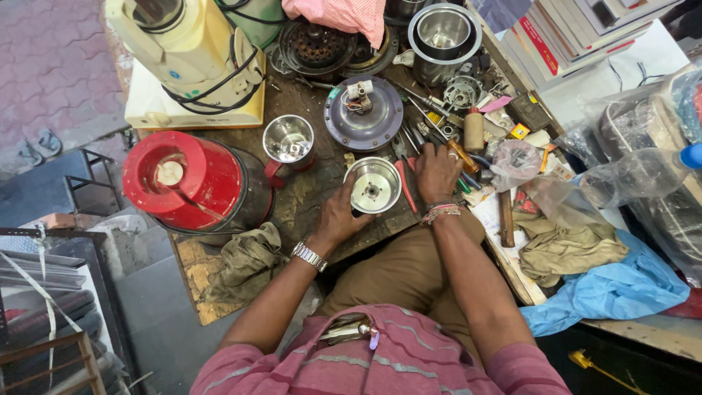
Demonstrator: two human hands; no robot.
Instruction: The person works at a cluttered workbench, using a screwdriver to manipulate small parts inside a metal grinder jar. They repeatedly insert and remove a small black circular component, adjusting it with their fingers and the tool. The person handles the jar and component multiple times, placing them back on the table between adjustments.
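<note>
steel jar (373,186) on workbench (307,197), between left hand (338,216) and right hand (436,172). motor base (363,113) behind it, small jar (288,140) to its left, mixer body (191,183) further left. tools (428,121) behind right hand.

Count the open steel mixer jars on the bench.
3. One steel jar sits under the left hand, one with a red handle stands beside the red mixer base, one larger at the bench's far edge. Clutter may hide more.
</note>
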